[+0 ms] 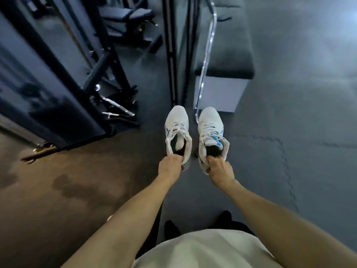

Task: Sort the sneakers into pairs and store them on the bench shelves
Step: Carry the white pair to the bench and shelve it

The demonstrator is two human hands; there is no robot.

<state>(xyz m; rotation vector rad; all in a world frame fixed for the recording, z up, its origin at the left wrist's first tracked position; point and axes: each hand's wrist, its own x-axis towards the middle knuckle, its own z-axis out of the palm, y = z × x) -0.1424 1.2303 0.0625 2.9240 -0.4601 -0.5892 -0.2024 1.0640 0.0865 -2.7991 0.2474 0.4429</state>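
Grey interlocking floor mats [289,171] cover most of the room, meeting a brown, stained stretch of flooring [67,190] on the left. Dark gym equipment [81,70], blurred by head motion, fills the upper left, and a vertical black frame [171,55] with a chrome bar [207,55] beside it runs up the middle. Just right of that stands the bench [222,64], with a dark padded top and a pale end panel; its shelves are not in view from this angle.

Both arms reach forward, each carrying one shoe above the floor, toes pointing towards the bench. The left sneaker [177,130] and right sneaker [211,130] are both white with blue marks, so they look like a matched pair held side by side, near each other but apart. The left hand [170,167] pinches the heel collar of its shoe, fingers tucked inside the opening; the right hand [220,169] grips its shoe's heel the same way. Holding by the heels probably lets both go in toes first.
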